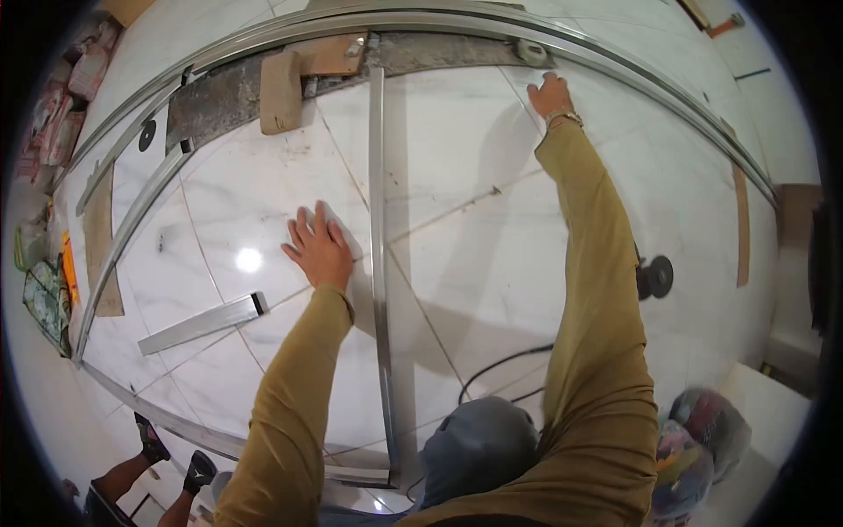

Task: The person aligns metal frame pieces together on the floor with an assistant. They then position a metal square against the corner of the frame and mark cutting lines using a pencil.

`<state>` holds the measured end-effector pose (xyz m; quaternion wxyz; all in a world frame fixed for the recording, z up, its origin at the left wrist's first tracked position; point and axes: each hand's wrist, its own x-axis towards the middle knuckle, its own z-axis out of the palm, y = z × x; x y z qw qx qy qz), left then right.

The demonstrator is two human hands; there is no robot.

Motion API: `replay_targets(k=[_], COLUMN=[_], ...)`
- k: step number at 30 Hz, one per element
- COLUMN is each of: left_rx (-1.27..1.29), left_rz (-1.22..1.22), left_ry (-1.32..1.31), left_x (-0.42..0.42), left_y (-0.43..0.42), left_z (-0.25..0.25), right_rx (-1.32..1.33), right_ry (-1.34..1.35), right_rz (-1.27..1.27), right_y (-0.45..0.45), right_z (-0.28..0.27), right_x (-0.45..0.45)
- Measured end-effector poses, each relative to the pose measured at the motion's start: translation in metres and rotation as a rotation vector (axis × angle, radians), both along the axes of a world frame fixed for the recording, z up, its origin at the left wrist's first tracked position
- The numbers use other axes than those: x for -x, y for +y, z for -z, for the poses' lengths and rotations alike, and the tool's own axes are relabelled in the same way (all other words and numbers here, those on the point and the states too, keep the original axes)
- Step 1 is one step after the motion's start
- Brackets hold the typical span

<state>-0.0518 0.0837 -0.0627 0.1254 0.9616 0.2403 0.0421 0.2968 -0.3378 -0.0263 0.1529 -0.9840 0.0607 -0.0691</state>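
My left hand (323, 252) is spread over the white tiled floor (448, 149), fingers apart and nothing in it, left of a long upright metal bar (378, 220). At the upper right, my right hand (549, 95) has its fingers curled, just below a tape measure (530, 54) that lies by the curved-looking metal rails (439, 24). Whether its fingertips hold anything is too small to make out. A wooden block (280, 92) and a brown board (332, 54) lie on a dark stained plank (215, 101). A short metal tube (202, 325) rests lower left of my left hand.
An angle grinder (654, 277) with a disc lies right of my right sleeve, and a black cable (500, 358) runs near my knee. Filled plastic bags (689, 457) sit lower right, more bags (66, 114) at left. Another person's feet (200, 472) are lower left.
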Motion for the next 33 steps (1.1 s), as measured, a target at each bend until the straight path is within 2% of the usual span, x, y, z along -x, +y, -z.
replay_targets(k=[1, 3, 6, 8, 10, 11, 12, 13, 15, 17, 20, 22, 24, 26, 27, 28, 29, 31, 33], left_rx=[0.001, -0.007, 0.01, -0.01, -0.014, -0.015, -0.004, 0.021, 0.008, 0.035, 0.04, 0.056, 0.046, 0.038, 0.054, 0.07, 0.062, 0.027, 0.023], left_rz=[-0.001, -0.008, -0.033, -0.009, -0.018, -0.011, 0.0, 0.008, 0.009, 0.002, -0.011, -0.021, -0.012, -0.002, -0.011, -0.023, -0.022, -0.009, -0.015], left_ry=[0.018, 0.021, 0.011, 0.017, 0.038, 0.046, 0.056, 0.073, 0.038, 0.063, 0.1, 0.136, 0.119, 0.086, 0.097, 0.106, 0.104, 0.09, 0.102], left_x=[-0.001, -0.002, -0.004, -0.005, -0.008, -0.007, -0.005, -0.004, -0.004, -0.004, -0.005, -0.004, -0.003, -0.004, -0.005, -0.007, -0.005, -0.006, -0.008], left_y=[0.0, -0.001, -0.002, 0.001, 0.006, 0.006, 0.002, 0.001, 0.006, 0.005, 0.005, 0.006, 0.007, 0.004, 0.004, 0.004, 0.003, 0.004, 0.006], left_z=[-0.003, -0.005, -0.008, -0.004, -0.005, -0.008, -0.009, -0.008, -0.002, -0.002, -0.003, -0.003, -0.004, -0.005, -0.006, -0.007, -0.006, -0.005, -0.008], right_rx=[-0.01, 0.022, 0.061, 0.112, -0.082, -0.011, 0.07, 0.007, -0.055, -0.054, 0.022, 0.146, 0.006, 0.086, -0.098, -0.005, -0.012, 0.07, 0.099], right_ry=[0.009, -0.013, 0.005, -0.078, 0.031, 0.062, 0.096, 0.126, 0.09, 0.22, 0.505, 0.58, 0.322, -0.094, -0.204, -0.244, -0.246, -0.102, -0.079], right_rz=[-0.009, 0.202, 0.227, 0.143, 0.108, 0.053, 0.0, 0.017, -0.151, -0.22, -0.175, -0.394, -0.39, -0.348, -0.257, -0.213, -0.212, 0.071, 0.035], right_y=[0.01, 0.028, 0.024, 0.011, 0.002, 0.001, -0.003, 0.0, -0.027, -0.039, -0.043, -0.061, -0.046, -0.015, 0.01, 0.011, 0.02, 0.052, 0.051], right_z=[0.0, -0.014, -0.004, 0.011, 0.018, 0.016, 0.004, -0.009, -0.002, -0.011, -0.024, -0.012, 0.002, 0.005, 0.0, 0.027, 0.029, 0.028, 0.039], right_x=[-0.019, -0.05, -0.101, -0.127, -0.129, -0.123, -0.113, -0.084, -0.008, 0.078, 0.165, 0.152, 0.078, -0.013, -0.046, -0.092, -0.1, -0.115, -0.119])
